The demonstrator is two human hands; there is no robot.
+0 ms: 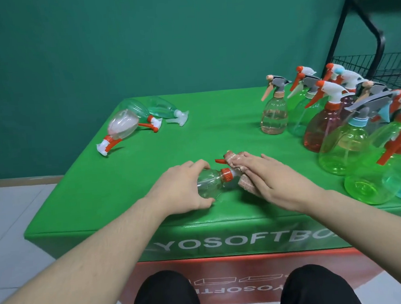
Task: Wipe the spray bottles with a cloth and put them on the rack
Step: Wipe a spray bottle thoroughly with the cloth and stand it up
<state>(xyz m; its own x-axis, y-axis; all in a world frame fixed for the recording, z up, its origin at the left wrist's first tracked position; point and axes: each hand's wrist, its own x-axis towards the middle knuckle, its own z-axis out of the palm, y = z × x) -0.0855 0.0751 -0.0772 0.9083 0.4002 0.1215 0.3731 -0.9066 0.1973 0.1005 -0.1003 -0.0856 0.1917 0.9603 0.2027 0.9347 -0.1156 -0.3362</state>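
Clear plastic spray bottle (208,183), orange collar, lies on its side near the front edge of the padded green table (84,195) | left hand (182,188) curls around its body | right hand (277,182) grips a pinkish textured cloth (244,183) wrapped over the nozzle | upright tinted bottles (335,128) stand right of it | black wire rack (378,65) behind them.

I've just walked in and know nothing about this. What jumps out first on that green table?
Front and centre, a left hand grips a clear bottle lying on its side, while the right hand presses a pinkish cloth round its spray head. A crowd of coloured spray bottles stands upright on the right, before a black wire rack. Three clear bottles lie tipped over at far left.
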